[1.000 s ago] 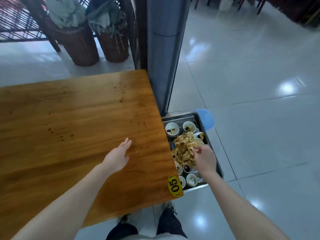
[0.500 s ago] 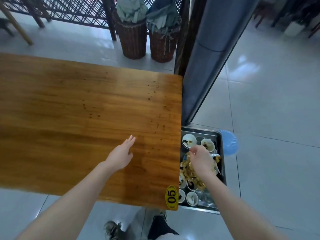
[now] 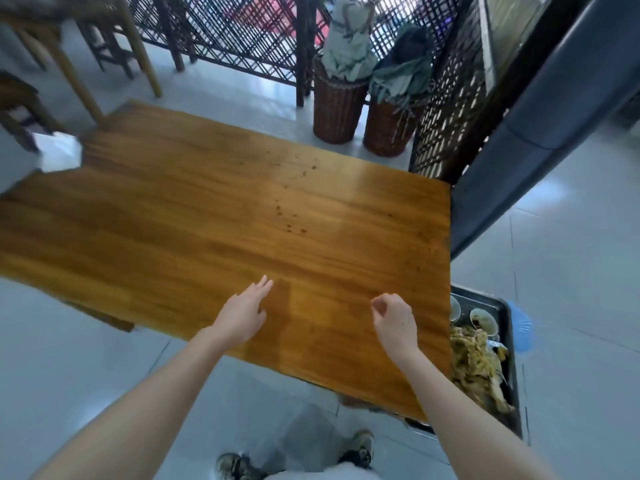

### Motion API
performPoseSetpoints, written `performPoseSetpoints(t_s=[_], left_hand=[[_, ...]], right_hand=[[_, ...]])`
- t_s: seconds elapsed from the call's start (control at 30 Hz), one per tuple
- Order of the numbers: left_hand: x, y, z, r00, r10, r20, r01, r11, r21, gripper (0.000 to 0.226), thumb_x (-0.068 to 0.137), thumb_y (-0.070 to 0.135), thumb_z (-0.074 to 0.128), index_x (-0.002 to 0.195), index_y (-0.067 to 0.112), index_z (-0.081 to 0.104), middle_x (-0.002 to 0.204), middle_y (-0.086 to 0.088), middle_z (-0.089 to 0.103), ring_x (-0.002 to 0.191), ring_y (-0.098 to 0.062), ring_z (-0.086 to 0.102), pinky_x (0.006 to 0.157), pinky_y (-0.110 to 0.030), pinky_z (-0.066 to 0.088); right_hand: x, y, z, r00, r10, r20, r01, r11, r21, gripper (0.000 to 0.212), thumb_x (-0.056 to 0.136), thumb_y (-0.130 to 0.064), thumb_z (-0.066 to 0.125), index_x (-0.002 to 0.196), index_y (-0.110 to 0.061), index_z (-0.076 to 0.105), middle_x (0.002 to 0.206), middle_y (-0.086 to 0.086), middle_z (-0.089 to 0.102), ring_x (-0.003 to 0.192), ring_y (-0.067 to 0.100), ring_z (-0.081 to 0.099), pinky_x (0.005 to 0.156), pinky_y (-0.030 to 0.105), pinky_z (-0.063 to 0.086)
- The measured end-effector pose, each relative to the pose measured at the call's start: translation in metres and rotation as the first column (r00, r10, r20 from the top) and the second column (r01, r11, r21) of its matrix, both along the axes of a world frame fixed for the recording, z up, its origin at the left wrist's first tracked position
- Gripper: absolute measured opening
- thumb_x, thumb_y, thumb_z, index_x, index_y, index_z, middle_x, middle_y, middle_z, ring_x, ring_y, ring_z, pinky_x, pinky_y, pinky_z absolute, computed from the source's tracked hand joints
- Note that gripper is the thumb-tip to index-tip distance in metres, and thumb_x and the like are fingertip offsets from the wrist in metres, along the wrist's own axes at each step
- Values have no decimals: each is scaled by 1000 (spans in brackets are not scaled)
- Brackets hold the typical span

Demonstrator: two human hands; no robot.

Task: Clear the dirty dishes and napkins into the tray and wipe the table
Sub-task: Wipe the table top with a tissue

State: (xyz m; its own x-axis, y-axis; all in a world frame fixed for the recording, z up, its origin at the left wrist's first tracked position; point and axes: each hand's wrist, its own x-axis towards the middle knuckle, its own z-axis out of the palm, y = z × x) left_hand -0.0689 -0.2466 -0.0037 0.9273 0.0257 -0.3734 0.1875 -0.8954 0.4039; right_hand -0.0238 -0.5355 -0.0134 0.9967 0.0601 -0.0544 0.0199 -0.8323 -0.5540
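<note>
Pale glossy floor tiles (image 3: pixel 571 237) all round, and the big wooden table (image 3: pixel 207 220) fills the middle of the room, its top bare wood with a sheen. Up at two o'clock a broad grey pillar (image 3: pixel 554 116) leans across the corner, touching the table's far right corner. At twelve o'clock stands a dark lattice screen (image 3: pixel 242 29), and in front of it two wicker baskets, the left basket (image 3: pixel 337 105) and the right basket (image 3: pixel 388 129), side by side, both stuffed with greyish-green cloth.

Down at four o'clock, on the floor and tucked partly under the table's right edge, sits the dark metal tray (image 3: pixel 505 306). It is loaded: a heap of yellowish scraps (image 3: pixel 474 362) fills its near half, with small white bowls (image 3: pixel 483 318) at its far end. A blue ribbed disc (image 3: pixel 521 329) pokes out from the tray's right side.

Now the hands, both over the near edge at six o'clock. The left hand (image 3: pixel 242 315) lies flat, fingers straight and together, pointing across the wood. The right hand (image 3: pixel 394 323) hangs loosely curled, thumb near forefinger, nothing in it that I can see.

At nine o'clock, by the far left corner, a blurred white object (image 3: pixel 59 155); I cannot tell what it is. Dark crumbs (image 3: pixel 291 216) dot the tabletop toward one o'clock.
</note>
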Motion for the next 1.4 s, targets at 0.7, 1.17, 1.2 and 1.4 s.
performPoseSetpoints(t_s=[0.7, 1.17, 1.2, 1.4], left_hand=[[-129, 277, 4, 914, 405, -3, -404, 912, -74, 64, 96, 11, 41, 154, 28, 19, 160, 11, 13, 136, -20, 41, 103, -32, 39], [-70, 425, 3, 868, 496, -26, -495, 862, -105, 60, 98, 11, 43, 152, 28, 24, 159, 13, 17, 128, -14, 49, 96, -24, 42], [-63, 435, 5, 869, 494, -22, -494, 863, -108, 60, 98, 11, 43, 152, 29, 25, 159, 13, 17, 127, -18, 50, 97, -27, 44], [-23, 497, 13, 859, 511, 15, -509, 858, -77, 59, 97, 11, 44, 151, 29, 28, 159, 13, 19, 119, -21, 55, 90, -26, 48]], right_hand=[[-24, 340, 8, 917, 398, 20, -398, 917, -4, 16, 96, -14, 52, 96, -15, 68, 90, -4, 61, 84, 12, 58, 79, 29, 53], [50, 493, -1, 888, 460, 13, -460, 887, -39, 17, 93, -8, 57, 100, -14, 71, 94, 0, 66, 83, 14, 62, 77, 24, 54], [57, 503, 1, 883, 469, 14, -468, 882, -47, 17, 93, -9, 57, 100, -14, 71, 95, 0, 66, 84, 14, 63, 77, 24, 54], [103, 564, 14, 878, 479, 17, -477, 876, -66, 18, 94, -11, 54, 101, -14, 71, 96, 1, 65, 85, 19, 62, 76, 30, 52]])
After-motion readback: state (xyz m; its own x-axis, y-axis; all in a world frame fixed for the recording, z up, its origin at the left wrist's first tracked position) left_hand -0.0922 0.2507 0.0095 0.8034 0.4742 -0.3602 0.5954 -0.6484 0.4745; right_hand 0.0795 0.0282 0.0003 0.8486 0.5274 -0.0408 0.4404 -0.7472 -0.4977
